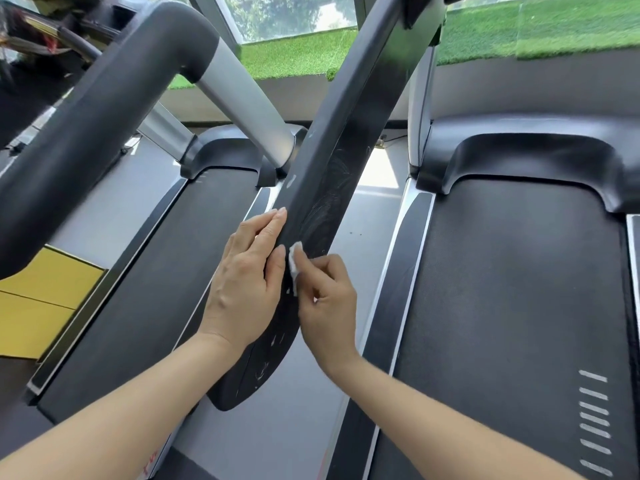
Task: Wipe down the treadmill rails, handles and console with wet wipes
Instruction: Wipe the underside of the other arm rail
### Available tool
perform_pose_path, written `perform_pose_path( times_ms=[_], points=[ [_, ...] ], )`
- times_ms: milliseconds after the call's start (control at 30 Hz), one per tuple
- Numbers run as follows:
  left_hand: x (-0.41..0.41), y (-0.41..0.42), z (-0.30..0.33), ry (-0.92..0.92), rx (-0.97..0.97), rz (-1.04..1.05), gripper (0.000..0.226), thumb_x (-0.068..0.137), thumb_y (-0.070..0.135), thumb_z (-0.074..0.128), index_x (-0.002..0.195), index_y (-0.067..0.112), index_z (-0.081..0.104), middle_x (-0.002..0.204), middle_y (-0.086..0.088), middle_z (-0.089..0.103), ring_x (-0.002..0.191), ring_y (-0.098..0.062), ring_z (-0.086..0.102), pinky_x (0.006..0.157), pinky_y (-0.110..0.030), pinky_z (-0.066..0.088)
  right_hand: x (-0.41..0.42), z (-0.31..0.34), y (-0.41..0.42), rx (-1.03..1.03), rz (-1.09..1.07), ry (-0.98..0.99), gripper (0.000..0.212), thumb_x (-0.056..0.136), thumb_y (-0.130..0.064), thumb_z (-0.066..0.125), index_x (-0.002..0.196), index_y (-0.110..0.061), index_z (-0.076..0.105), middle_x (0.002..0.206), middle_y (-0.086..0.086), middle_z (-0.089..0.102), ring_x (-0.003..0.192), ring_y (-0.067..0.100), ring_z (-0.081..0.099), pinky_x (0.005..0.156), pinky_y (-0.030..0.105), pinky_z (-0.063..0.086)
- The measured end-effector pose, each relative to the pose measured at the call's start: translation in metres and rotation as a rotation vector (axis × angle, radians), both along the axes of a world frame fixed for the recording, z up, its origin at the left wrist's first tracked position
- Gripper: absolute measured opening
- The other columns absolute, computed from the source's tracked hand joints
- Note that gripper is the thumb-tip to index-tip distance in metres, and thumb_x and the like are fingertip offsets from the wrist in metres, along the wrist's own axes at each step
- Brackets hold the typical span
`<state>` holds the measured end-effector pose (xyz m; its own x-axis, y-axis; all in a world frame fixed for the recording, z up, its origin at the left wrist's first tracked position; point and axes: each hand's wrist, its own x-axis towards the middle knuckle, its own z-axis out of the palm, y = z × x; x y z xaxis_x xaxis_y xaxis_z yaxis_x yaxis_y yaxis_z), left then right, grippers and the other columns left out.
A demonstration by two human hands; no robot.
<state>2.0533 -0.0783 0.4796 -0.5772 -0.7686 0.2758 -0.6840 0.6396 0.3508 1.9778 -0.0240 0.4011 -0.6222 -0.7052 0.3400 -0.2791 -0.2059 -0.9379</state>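
two treadmills stand side by side, the right treadmill's belt [512, 306] to the right of the grip and the left treadmill's belt [166, 271] to its left, with a long black handrail [332, 161] running diagonally between them and showing whitish wipe streaks just above the grip. the left hand [247, 275] lies on the rail's left edge with fingers straight, grasping nothing, while the right hand [327, 299] pinches a small white wet wipe [294, 259] against the rail surface, just beside the left fingertips
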Motion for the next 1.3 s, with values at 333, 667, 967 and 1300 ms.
perform_pose_path(
  times_ms=[333,667,967,1300],
  points=[
    [0.001,0.000,0.000,0.006,-0.021,-0.010,0.043,0.098,0.014,0.045,0.141,0.012,0.044,0.136,0.004,0.046,0.127,-0.007,0.039,0.108,-0.011,0.024,-0.010,0.008,-0.016,0.106,-0.037,-0.129,0.033,0.097,-0.012,0.051,0.127,-0.021,0.060,0.081,-0.012,0.044,0.072,0.002,0.046,0.066,0.010,0.042],
    [0.000,0.000,-0.001,-0.027,0.003,0.015,0.044,0.099,0.025,0.040,0.142,0.018,0.042,0.136,0.011,0.043,0.126,0.000,0.037,0.105,-0.003,0.022,-0.101,-0.014,-0.100,0.463,-0.119,-0.494,0.032,0.098,-0.014,0.049,0.128,-0.013,0.060,0.124,0.004,0.062,0.105,0.024,0.061,0.086,0.027,0.049],
    [0.000,0.001,-0.001,-0.023,0.008,0.029,0.045,0.097,0.025,0.041,0.142,0.019,0.043,0.136,0.010,0.044,0.126,-0.002,0.039,0.107,-0.006,0.023,-0.147,-0.003,-0.130,0.356,-0.094,-0.596,0.024,0.089,-0.001,0.054,0.106,-0.016,0.064,0.109,0.004,0.061,0.093,0.022,0.058,0.063,0.020,0.047],
    [-0.001,0.002,0.001,-0.013,0.031,0.030,0.045,0.097,0.025,0.040,0.141,0.020,0.043,0.134,0.011,0.044,0.125,-0.001,0.038,0.105,-0.003,0.021,-0.147,0.021,-0.113,0.131,0.151,-0.340,0.033,0.084,0.012,0.049,0.093,-0.019,0.055,0.087,-0.007,0.051,0.083,0.023,0.053,0.056,0.015,0.045]
  ],
)
